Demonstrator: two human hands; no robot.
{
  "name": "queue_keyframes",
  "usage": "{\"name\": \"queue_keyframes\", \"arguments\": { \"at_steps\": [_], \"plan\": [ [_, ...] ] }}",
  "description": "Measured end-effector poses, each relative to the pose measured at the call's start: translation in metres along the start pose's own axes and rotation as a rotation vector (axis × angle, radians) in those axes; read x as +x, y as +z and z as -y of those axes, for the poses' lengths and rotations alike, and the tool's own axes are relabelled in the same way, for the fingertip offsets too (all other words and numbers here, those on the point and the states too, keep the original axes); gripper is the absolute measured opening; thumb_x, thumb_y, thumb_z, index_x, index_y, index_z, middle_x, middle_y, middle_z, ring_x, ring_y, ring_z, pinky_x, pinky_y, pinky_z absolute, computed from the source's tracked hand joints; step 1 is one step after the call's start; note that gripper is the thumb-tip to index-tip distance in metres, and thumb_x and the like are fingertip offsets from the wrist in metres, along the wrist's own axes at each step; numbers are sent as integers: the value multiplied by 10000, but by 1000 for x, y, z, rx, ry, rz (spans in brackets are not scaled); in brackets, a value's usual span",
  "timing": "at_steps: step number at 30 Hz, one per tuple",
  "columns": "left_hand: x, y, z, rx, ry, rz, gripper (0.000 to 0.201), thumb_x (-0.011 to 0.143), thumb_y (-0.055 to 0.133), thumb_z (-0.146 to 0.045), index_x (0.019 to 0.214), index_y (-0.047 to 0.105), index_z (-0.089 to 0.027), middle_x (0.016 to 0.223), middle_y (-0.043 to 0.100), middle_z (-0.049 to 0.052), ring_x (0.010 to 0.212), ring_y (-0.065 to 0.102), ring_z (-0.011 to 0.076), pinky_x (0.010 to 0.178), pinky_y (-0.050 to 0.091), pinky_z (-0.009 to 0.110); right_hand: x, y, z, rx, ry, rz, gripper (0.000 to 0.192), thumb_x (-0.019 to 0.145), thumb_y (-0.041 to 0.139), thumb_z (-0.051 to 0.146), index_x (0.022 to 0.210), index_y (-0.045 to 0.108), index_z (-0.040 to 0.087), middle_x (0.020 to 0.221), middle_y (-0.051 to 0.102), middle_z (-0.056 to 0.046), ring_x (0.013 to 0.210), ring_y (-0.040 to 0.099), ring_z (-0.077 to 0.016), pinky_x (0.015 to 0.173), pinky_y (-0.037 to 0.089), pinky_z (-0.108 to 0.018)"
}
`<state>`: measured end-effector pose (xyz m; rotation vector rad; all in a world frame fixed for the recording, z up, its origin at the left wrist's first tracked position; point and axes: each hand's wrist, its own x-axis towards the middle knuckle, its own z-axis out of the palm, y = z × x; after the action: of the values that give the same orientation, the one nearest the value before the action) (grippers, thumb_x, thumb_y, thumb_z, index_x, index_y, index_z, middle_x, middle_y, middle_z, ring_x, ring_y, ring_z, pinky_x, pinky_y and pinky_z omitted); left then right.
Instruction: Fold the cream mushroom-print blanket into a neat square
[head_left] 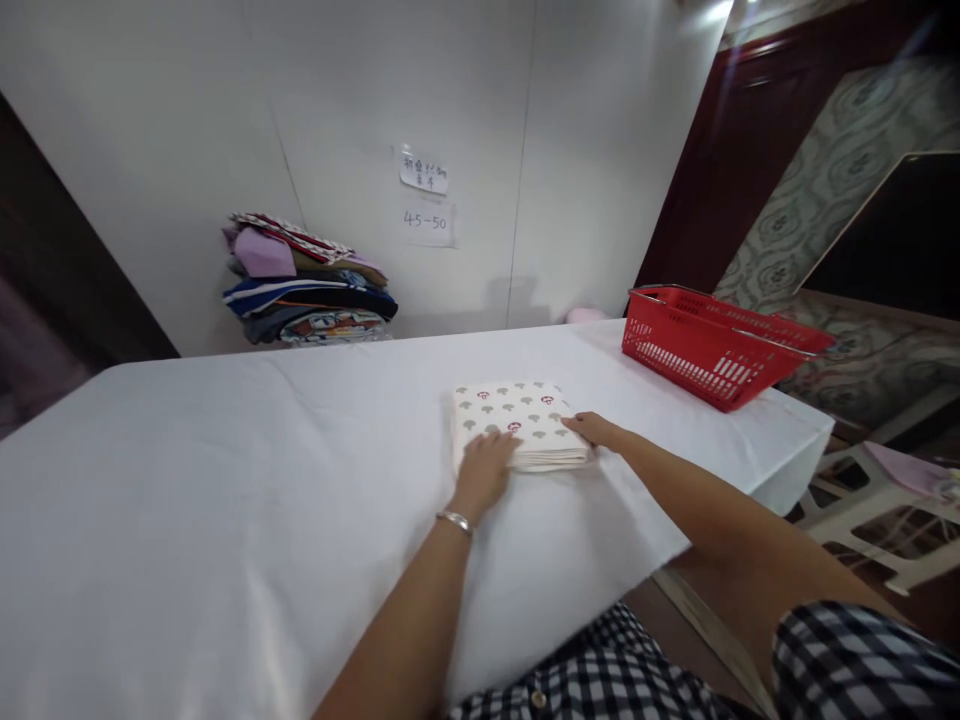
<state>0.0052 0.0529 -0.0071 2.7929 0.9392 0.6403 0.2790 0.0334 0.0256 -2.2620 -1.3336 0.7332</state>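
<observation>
A folded white cloth (525,408) printed with grey and red mushroom-like shapes lies on the white-covered table in front of me. Its several layers show along the near edge. My left hand (484,470), with a silver bracelet at the wrist, rests on the cloth's near left corner, fingers stretched out over the top. At the right edge, my right hand (597,430) grips the cloth with fingertips on its upper face; the underside of that hand is hidden.
A red plastic basket (697,345) with metal handles stands at the table's right end. Against the wall at the back left is a pile of folded fabrics (307,290). Paper notes (429,222) hang on the wall. A white plastic stool (885,500) stands right of the table.
</observation>
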Motion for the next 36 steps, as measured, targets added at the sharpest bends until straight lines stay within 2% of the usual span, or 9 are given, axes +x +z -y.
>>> {"name": "queue_keyframes", "arguments": {
  "at_steps": [3, 6, 10, 13, 16, 20, 25, 31, 36],
  "plan": [
    [-5, -11, 20, 11, -35, -9, 498, 807, 452, -82, 1285, 487, -217, 1400, 470, 33, 1347, 332, 210, 1126, 221, 456, -11, 10, 0, 49, 7, 30, 482, 780, 568, 596, 874, 645, 130, 683, 670, -85, 510, 585, -169, 506, 479, -287],
    [-7, -17, 21, 23, -58, 28, 516, 796, 459, -85, 1297, 482, -206, 1418, 448, 40, 1353, 325, 218, 1135, 197, 454, -18, 15, -1, 122, -14, -1, 466, 808, 520, 596, 855, 621, 143, 631, 622, -50, 451, 519, -132, 449, 434, -262],
    [-5, -19, 11, 0, -94, 92, 545, 779, 515, -140, 1318, 468, -209, 1442, 415, 53, 1369, 293, 229, 1145, 169, 444, -29, 15, -11, 250, -45, -53, 421, 855, 439, 547, 926, 617, 172, 691, 619, -29, 530, 532, -122, 492, 443, -240],
    [-4, -16, 1, -17, -110, 80, 522, 797, 575, -267, 1309, 475, -231, 1431, 427, 64, 1364, 294, 266, 1137, 149, 494, -42, 16, -25, 326, -81, -117, 381, 851, 437, 504, 1001, 611, 200, 815, 643, -30, 595, 559, -128, 526, 449, -246],
    [-2, -10, -10, -42, -78, 9, 429, 855, 544, -354, 1266, 504, -238, 1381, 486, 68, 1323, 356, 264, 1120, 166, 516, -59, 22, -42, 336, -211, -290, 339, 832, 467, 479, 963, 628, 211, 904, 649, -38, 693, 576, -154, 623, 471, -285],
    [1, -2, -24, -63, -22, -74, 322, 904, 482, -296, 1211, 544, -220, 1305, 556, 71, 1255, 437, 231, 1097, 224, 474, -83, 36, -56, 241, -423, -471, 344, 833, 492, 477, 985, 626, 199, 902, 628, -52, 754, 550, -171, 677, 467, -311],
    [4, 3, -28, -72, -5, -134, 271, 921, 445, -243, 1156, 577, -219, 1243, 598, 67, 1178, 499, 210, 1035, 300, 434, -99, 46, -46, 63, -567, -453, 331, 851, 524, 448, 1087, 590, 226, 982, 587, -54, 753, 553, -157, 658, 463, -298],
    [5, 3, -27, -79, -2, -145, 249, 922, 453, -241, 1133, 582, -216, 1217, 615, 55, 1152, 516, 200, 984, 334, 404, -91, 52, -39, 96, -556, -460, 271, 858, 528, 403, 1059, 588, 231, 975, 572, -39, 762, 571, -155, 681, 473, -302],
    [6, 3, -28, -76, 0, -143, 240, 921, 457, -249, 1118, 589, -213, 1212, 617, 52, 1146, 519, 202, 985, 336, 407, -87, 53, -43, 82, -537, -429, 215, 856, 523, 378, 992, 594, 227, 861, 568, -19, 741, 555, -159, 686, 453, -309]
  ]
}}
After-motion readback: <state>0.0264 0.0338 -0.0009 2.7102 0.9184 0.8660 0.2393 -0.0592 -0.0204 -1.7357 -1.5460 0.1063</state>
